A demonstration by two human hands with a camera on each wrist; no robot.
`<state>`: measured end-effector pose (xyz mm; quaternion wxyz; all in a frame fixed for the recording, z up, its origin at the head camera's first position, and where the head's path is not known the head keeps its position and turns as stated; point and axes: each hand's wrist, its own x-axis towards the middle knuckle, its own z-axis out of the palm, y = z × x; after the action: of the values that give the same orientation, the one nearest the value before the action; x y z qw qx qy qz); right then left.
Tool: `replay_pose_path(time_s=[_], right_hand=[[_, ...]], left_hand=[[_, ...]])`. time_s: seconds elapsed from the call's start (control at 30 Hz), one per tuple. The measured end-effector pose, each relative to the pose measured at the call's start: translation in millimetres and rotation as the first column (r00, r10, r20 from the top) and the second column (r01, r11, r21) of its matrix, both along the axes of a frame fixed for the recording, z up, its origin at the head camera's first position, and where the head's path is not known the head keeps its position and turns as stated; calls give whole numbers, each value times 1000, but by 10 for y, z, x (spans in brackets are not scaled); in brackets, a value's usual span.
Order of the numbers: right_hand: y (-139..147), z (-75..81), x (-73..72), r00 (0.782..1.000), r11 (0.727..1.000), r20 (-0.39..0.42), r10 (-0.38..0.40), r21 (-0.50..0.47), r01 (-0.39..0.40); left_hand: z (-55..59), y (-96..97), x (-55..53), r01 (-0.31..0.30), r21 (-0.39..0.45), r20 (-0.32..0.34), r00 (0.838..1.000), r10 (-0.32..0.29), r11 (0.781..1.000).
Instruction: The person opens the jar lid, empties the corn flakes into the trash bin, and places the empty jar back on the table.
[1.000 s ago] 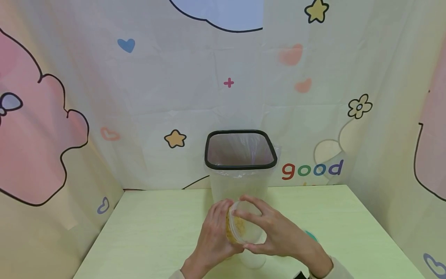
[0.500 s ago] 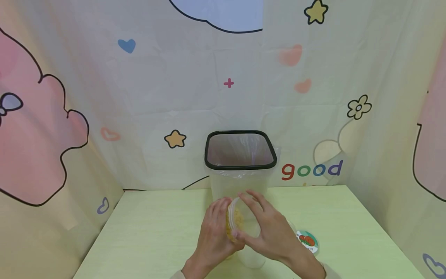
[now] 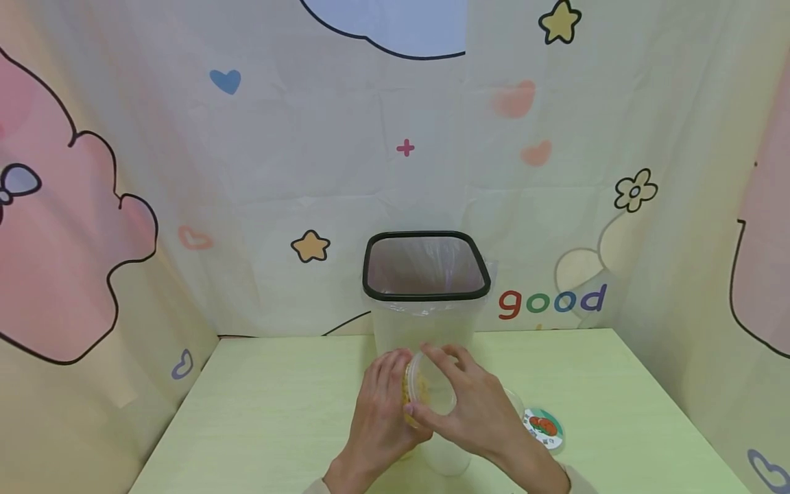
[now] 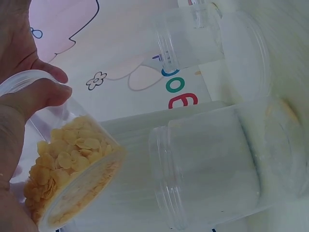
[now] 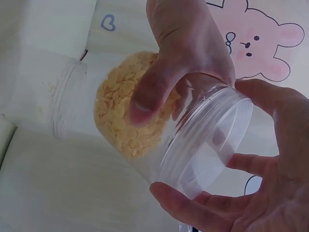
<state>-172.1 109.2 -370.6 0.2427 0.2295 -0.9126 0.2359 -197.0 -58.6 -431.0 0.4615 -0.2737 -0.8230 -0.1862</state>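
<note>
My left hand [image 3: 382, 401] grips a clear plastic jar [image 4: 91, 125] partly filled with yellow flakes [image 4: 72, 150], tipped on its side above the table. The left thumb lies along the jar's wall in the right wrist view. My right hand [image 3: 478, 401] spans the translucent lid [image 5: 217, 140] at the jar's end, thumb on one side of its rim and fingers on the other. Below the hands, a clear jar [image 3: 446, 456] stands on the table. Another clear jar [image 4: 193, 38] stands farther off, mostly hidden by the right hand in the head view.
A tall translucent bin [image 3: 426, 326] with a black rim and a plastic liner stands at the back of the table [image 3: 278, 412]. To the right of my right hand is a round disc [image 3: 544, 429] printed with red fruit. Behind hangs a cartoon-printed cloth [image 3: 339, 151].
My right hand's fingers have shifted round the lid's rim, and its forearm has moved left, uncovering the printed disc. The left hand keeps its hold on the jar almost in place.
</note>
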Motion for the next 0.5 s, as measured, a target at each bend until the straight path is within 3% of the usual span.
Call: replay_pose_path(time_s=[0.27, 0.5], right_hand=[[35, -17, -20, 998, 996, -8, 64, -54, -64], [81, -24, -40, 993, 993, -39, 110, -39, -112]], left_hand=[[13, 4, 6, -10, -27, -12, 1000, 10, 1000], [15, 3, 15, 1, -24, 4, 1000, -1, 1000]])
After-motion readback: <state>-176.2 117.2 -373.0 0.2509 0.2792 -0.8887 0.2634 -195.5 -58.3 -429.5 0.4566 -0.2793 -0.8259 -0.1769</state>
